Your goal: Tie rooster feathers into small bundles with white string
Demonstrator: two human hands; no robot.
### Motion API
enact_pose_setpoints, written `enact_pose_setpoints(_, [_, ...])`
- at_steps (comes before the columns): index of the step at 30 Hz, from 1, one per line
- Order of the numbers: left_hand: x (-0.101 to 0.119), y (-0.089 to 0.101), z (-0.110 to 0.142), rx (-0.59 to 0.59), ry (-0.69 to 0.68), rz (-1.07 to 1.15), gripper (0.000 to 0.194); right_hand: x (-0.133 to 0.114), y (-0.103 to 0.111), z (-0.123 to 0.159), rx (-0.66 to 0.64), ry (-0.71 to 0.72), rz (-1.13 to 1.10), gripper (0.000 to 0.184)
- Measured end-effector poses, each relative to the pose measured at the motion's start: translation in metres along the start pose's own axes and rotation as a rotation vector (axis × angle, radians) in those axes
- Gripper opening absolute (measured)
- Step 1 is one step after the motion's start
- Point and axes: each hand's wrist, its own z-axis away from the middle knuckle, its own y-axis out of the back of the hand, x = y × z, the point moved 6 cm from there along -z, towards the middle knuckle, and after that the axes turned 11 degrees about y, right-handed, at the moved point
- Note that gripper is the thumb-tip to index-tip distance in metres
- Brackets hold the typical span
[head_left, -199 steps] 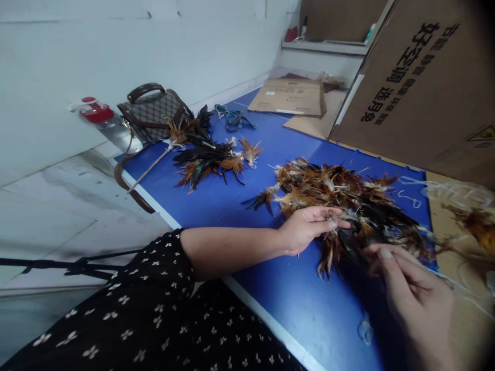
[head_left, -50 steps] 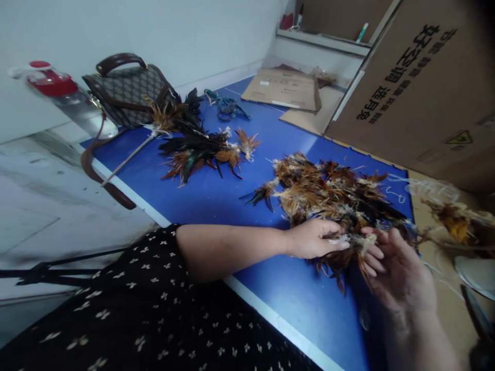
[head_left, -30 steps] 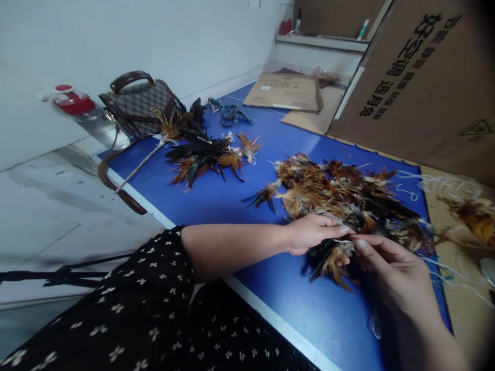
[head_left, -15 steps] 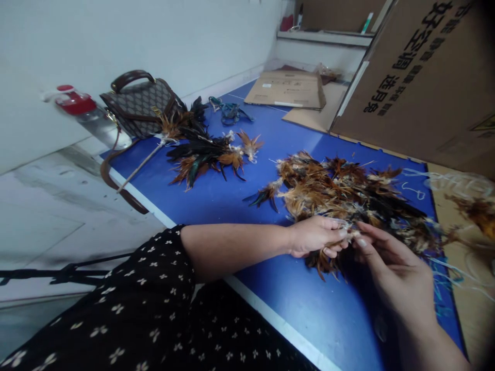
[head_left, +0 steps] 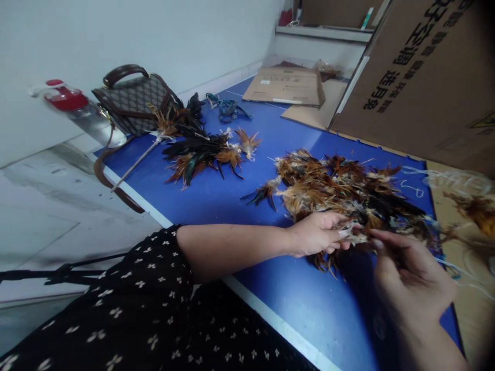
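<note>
My left hand is closed around the pale quill ends of a small feather bunch, whose brown and dark tips hang below my fingers. Just to the right, my right hand has thumb and forefinger brought together in a pinch near the quill ends. What lies between those fingertips is too small and blurred to name. Right behind both hands spreads a pile of brown and black feathers on the blue table.
Dark feather bunches with a stick lie at left, near a handbag and a red-capped bottle. Flat cardboard lies at the back. A large carton stands at right, with white string before it.
My right hand has moved a little to the right, away from my left. The left fingers have loosened slightly, and more of the pale quill ends show. The view has shifted slightly.
</note>
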Motion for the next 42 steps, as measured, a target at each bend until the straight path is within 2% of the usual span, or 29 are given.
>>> enact_pose_setpoints(2, [0.000, 0.003, -0.001, 0.020, -0.038, -0.020, 0.052, 0.000, 0.002, -0.001, 0.022, 0.030, 0.049, 0.022])
enact_pose_setpoints(5, [0.000, 0.009, -0.005, 0.059, -0.075, -0.052, 0.053, 0.003, 0.001, -0.006, -0.030, 0.057, 0.062, 0.022])
enact_pose_setpoints(11, [-0.002, 0.015, -0.005, 0.142, -0.117, -0.183, 0.050, -0.019, -0.006, -0.019, -0.121, 0.362, -0.005, 0.028])
enact_pose_setpoints(14, [-0.002, 0.016, -0.003, 0.156, -0.183, -0.214, 0.050, -0.028, -0.014, -0.017, -0.179, 0.450, -0.026, 0.028])
enact_pose_setpoints(20, [-0.001, 0.019, -0.004, 0.189, -0.235, -0.161, 0.038, -0.027, -0.011, -0.012, -0.121, 0.382, -0.039, 0.023])
enact_pose_setpoints(25, [-0.003, 0.018, -0.005, 0.182, -0.149, -0.249, 0.014, -0.027, -0.009, -0.011, -0.080, 0.301, -0.024, 0.016])
enact_pose_setpoints(31, [-0.008, 0.018, -0.009, 0.170, -0.096, -0.102, 0.024, -0.026, -0.007, -0.013, -0.007, 0.249, 0.009, 0.010])
enact_pose_setpoints(34, [-0.009, 0.015, -0.009, 0.143, -0.073, -0.100, 0.024, -0.024, -0.007, -0.013, -0.025, 0.216, 0.024, 0.007])
enact_pose_setpoints(38, [-0.005, 0.015, -0.005, 0.167, -0.140, -0.150, 0.026, -0.030, -0.011, -0.011, -0.075, 0.251, -0.003, 0.011])
enact_pose_setpoints(42, [-0.005, 0.017, -0.001, 0.267, -0.222, -0.218, 0.016, -0.040, -0.014, -0.010, -0.100, 0.306, -0.027, 0.012])
